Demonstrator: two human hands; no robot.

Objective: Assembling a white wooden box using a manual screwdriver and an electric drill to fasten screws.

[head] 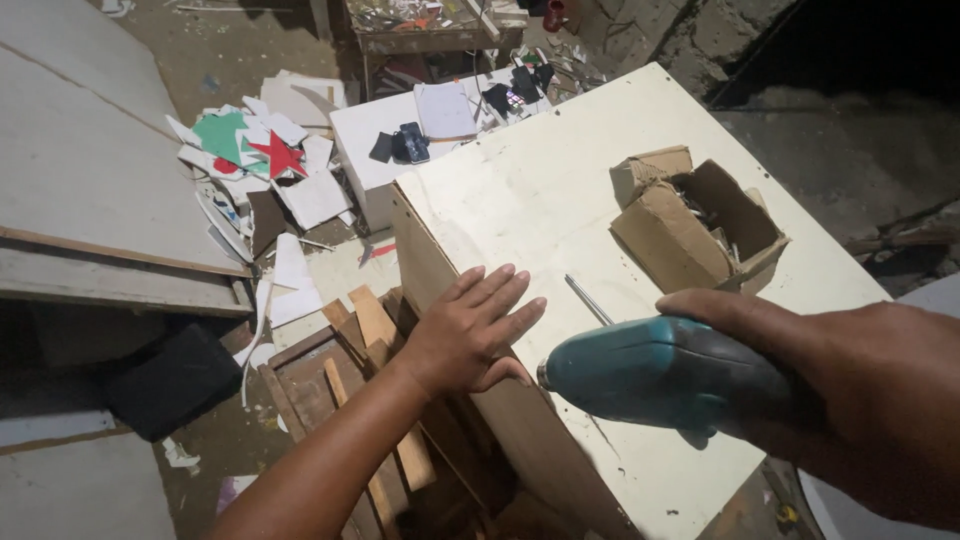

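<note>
Fingers of the left hand (470, 335) lie spread and flat on the near edge of the cream board (540, 190), gripping nothing, while the right hand (850, 385) is wrapped tight around a teal power drill (655, 375) whose thin bit (588, 300) angles onto the board just beside the left fingertips; a torn cardboard box (690, 225) sits farther back on the same board
</note>
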